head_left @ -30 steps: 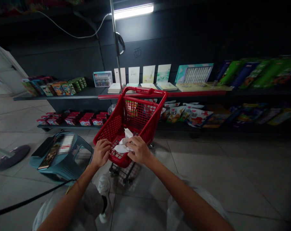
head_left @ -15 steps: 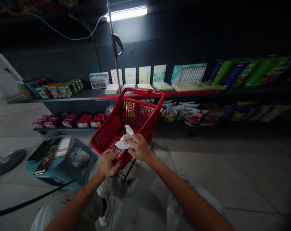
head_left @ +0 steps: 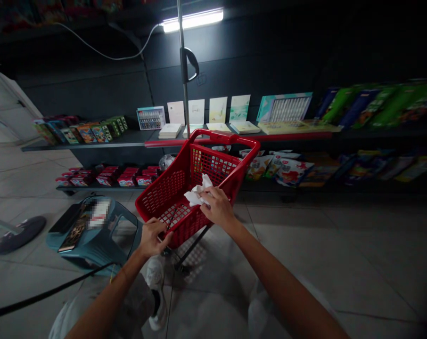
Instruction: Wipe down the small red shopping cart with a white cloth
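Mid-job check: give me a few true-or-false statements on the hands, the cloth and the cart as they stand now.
1. The right hand holds a white cloth at the right wall of the red cart. True.
2. The left hand grips the cart's near rim. True.
3. A teal stool stands on the floor left of the cart. True.
4. The cloth lies on the stool. False: the cloth is in the right hand, at the cart.
5. The shelves behind the cart are bare. False: the shelves carry boxes, cards and packets.
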The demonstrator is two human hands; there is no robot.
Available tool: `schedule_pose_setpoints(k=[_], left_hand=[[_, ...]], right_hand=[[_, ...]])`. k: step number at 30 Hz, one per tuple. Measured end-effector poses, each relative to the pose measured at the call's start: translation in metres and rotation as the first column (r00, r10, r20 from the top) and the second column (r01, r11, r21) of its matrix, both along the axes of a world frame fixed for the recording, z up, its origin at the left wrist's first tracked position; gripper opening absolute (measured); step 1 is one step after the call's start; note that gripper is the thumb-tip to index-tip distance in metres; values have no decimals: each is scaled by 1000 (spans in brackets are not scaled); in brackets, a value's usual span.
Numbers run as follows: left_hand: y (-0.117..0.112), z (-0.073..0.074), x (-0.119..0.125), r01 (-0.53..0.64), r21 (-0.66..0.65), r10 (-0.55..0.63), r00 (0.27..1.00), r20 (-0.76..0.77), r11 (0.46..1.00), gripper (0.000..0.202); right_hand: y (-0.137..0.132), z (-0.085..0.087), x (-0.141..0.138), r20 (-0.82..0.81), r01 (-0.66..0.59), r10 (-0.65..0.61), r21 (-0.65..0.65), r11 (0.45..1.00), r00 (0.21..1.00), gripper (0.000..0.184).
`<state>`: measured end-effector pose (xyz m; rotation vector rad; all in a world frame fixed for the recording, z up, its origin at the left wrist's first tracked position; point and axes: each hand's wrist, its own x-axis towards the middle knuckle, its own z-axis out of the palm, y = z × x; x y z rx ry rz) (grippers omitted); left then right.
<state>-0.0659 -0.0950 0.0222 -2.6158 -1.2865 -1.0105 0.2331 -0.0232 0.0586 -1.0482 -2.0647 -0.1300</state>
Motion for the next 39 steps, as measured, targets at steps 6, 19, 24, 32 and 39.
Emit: schedule_pose_setpoints(k=[6, 19, 24, 32, 39], left_hand=[[10, -3, 5, -26, 41, 27, 999, -41, 999, 38], [34, -2, 22, 29, 62, -28, 999, -29, 998, 41], [39, 2, 22, 63, 30, -61, 997, -55, 998, 38], [51, 6, 8, 80, 43, -74, 990, -121, 996, 37], [61, -9, 1, 79, 140, -58, 988, -145, 987, 34]], right_hand=[[9, 5, 20, 5, 128, -128, 4, 992, 992, 20], [15, 20, 57, 30, 365, -364, -58, 929, 931, 23], [25, 26, 78, -23, 447, -449, -55, 893, 893, 25], [36, 31, 100, -150, 541, -544, -63, 839, 826, 32], [47, 22, 105, -288, 557, -552, -73, 827, 783, 34]])
